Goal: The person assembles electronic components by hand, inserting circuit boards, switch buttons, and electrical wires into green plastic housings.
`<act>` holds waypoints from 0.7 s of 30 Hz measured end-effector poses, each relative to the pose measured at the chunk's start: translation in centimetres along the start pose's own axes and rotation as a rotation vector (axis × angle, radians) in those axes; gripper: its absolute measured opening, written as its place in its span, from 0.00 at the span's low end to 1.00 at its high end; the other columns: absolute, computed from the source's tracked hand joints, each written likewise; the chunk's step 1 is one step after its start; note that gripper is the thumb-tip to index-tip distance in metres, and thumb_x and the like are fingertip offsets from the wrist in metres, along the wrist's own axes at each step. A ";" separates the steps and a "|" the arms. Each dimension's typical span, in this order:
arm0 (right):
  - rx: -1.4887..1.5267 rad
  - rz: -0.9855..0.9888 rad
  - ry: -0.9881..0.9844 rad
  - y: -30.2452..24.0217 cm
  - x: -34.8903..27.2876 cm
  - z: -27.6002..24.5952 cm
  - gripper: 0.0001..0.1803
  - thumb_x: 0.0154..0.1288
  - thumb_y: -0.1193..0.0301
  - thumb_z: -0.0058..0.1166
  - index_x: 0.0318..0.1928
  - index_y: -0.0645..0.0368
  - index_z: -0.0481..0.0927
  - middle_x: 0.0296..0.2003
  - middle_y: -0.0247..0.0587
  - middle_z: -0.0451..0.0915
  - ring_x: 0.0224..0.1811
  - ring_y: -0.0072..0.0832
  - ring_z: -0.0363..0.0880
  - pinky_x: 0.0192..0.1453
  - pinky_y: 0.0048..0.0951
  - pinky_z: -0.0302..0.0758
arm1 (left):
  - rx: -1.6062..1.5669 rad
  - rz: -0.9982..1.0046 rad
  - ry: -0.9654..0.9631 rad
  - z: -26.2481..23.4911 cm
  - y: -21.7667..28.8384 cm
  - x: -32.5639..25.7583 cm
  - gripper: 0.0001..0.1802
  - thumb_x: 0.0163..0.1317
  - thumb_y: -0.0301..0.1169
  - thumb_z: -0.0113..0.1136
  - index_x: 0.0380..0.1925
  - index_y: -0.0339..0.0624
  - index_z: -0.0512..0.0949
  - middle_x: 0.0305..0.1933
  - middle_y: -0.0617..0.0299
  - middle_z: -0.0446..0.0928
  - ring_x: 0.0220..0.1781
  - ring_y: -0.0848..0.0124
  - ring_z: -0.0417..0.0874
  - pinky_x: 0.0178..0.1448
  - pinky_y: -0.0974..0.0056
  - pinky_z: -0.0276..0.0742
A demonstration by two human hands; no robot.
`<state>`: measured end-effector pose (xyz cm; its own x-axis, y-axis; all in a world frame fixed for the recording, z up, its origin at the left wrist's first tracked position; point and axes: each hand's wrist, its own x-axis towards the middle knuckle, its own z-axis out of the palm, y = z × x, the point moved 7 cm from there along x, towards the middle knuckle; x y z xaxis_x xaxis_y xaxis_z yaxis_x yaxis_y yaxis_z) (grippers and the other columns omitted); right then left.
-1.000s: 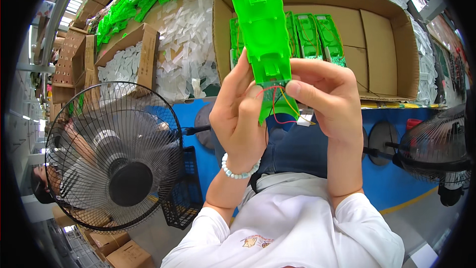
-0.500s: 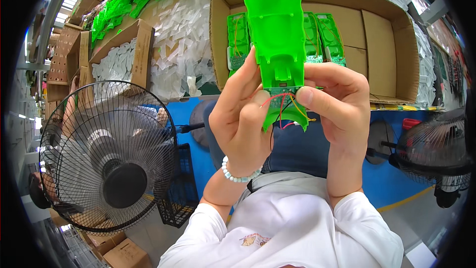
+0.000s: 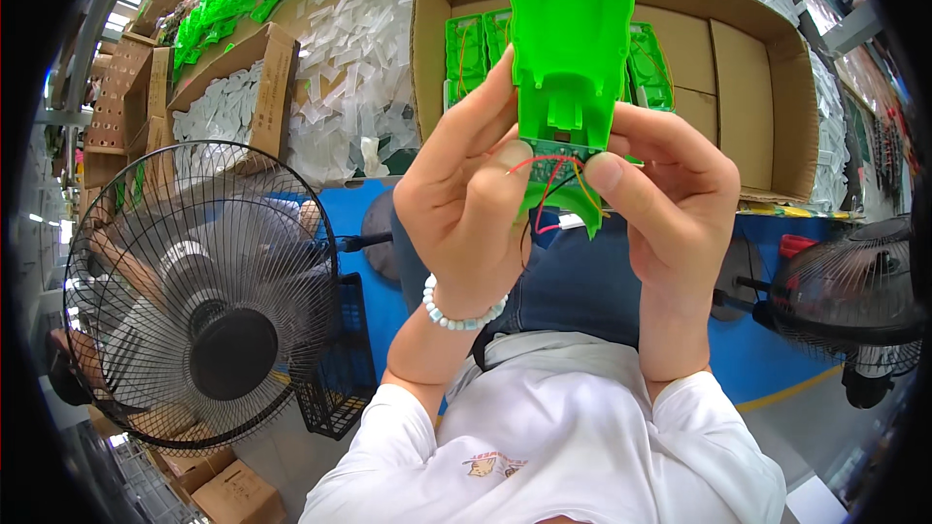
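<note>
A bright green, trough-shaped plastic shell [image 3: 573,29] is held up between the person and an open brown cardboard box [image 3: 796,155], in view covering part of the box's left half, with its hollow side facing the wearer and its far end cut off by the frame. At the shell's near end, on the person's side of the box's near wall, sits a small rectangular green circuit board [image 3: 555,148], from which thin red, yellow and black wires [image 3: 540,211] loop toward the wearer, with a small white plastic connector [image 3: 571,221] among them. The left hand [image 3: 466,184] is clamped on the shell's left edge, thumb tip at the board's left end; the right hand [image 3: 675,184] grips the opposite edge, thumb tip at the board's right corner (the fingertips behind the shell are hidden, so how they bear on it cannot be told). The step in hand looks like setting or pressing the board into the shell, though whether it is fully seated cannot be made out. The next move seems to call for even thumb pressure on both ends, a firm counter-hold from behind, and loose wires kept from under the board's edge. Inside the box, similar green plastic shells with wires [image 3: 649,63] stand in a row behind the held one.
</note>
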<state>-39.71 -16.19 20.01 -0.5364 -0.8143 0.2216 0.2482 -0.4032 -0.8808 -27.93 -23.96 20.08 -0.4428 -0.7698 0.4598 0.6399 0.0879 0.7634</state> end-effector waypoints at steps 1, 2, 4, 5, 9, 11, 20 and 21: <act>-0.033 0.010 -0.031 0.2 0.1 0.0 0.21 0.57 0.83 0.63 0.52 0.74 0.77 0.44 0.47 0.81 0.47 0.28 0.81 0.49 0.28 0.81 | 0.058 0.019 0.032 0.0 0.1 0.1 0.28 0.58 0.12 0.42 0.62 0.19 0.64 0.61 0.41 0.72 0.61 0.61 0.76 0.65 0.61 0.71; -0.033 0.009 -0.035 0.2 0.1 0.1 0.21 0.57 0.83 0.63 0.52 0.74 0.77 0.44 0.47 0.81 0.47 0.28 0.81 0.49 0.28 0.81 | 0.115 0.038 0.064 -0.1 0.2 0.1 0.28 0.58 0.11 0.42 0.62 0.20 0.64 0.61 0.42 0.73 0.60 0.62 0.76 0.65 0.61 0.71; 0.026 -0.077 -0.064 -0.5 0.1 0.6 0.24 0.57 0.82 0.62 0.56 0.73 0.75 0.46 0.46 0.81 0.51 0.28 0.79 0.51 0.30 0.80 | 0.168 0.092 -0.013 -0.5 0.2 0.3 0.29 0.58 0.10 0.43 0.63 0.22 0.65 0.61 0.45 0.73 0.59 0.64 0.77 0.64 0.61 0.72; 0.027 -0.078 -0.063 -0.6 0.1 0.8 0.24 0.57 0.82 0.62 0.56 0.73 0.75 0.46 0.46 0.81 0.51 0.28 0.79 0.51 0.30 0.80 | 0.220 0.113 -0.041 -0.6 0.3 0.3 0.29 0.58 0.11 0.43 0.63 0.22 0.65 0.61 0.45 0.73 0.58 0.65 0.78 0.63 0.61 0.72; -0.044 -0.046 -0.071 -0.4 -0.2 1.1 0.26 0.56 0.81 0.61 0.57 0.71 0.74 0.45 0.41 0.81 0.48 0.24 0.78 0.51 0.29 0.79 | 0.303 0.173 -0.019 -0.3 0.9 -0.1 0.28 0.57 0.11 0.44 0.62 0.22 0.66 0.58 0.45 0.75 0.54 0.67 0.80 0.60 0.64 0.75; -0.090 -0.060 -0.070 -0.3 0.0 1.3 0.25 0.56 0.81 0.61 0.57 0.70 0.75 0.44 0.40 0.81 0.46 0.22 0.78 0.50 0.28 0.79 | 0.320 0.164 -0.022 0.0 1.1 -0.3 0.28 0.57 0.11 0.45 0.62 0.22 0.66 0.58 0.45 0.76 0.53 0.67 0.81 0.58 0.65 0.76; -0.168 -0.049 -0.025 0.7 -0.2 1.7 0.21 0.56 0.80 0.62 0.52 0.68 0.78 0.41 0.37 0.81 0.43 0.19 0.78 0.45 0.25 0.80 | 0.401 0.189 0.032 -0.7 1.3 -1.2 0.29 0.56 0.11 0.46 0.61 0.22 0.67 0.48 0.47 0.82 0.35 0.81 0.80 0.36 0.78 0.74; -0.164 -0.042 -0.021 0.8 -0.2 1.8 0.21 0.56 0.80 0.62 0.52 0.69 0.78 0.41 0.37 0.81 0.43 0.19 0.78 0.45 0.25 0.81 | 0.447 0.197 0.020 -0.8 1.3 -1.4 0.28 0.56 0.11 0.47 0.61 0.23 0.67 0.44 0.49 0.83 0.30 0.85 0.78 0.32 0.79 0.73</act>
<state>-37.93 -17.09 20.02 -0.5258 -0.8076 0.2671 0.0903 -0.3653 -0.9265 -25.96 -23.23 20.09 -0.3249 -0.7228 0.6099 0.3765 0.4927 0.7845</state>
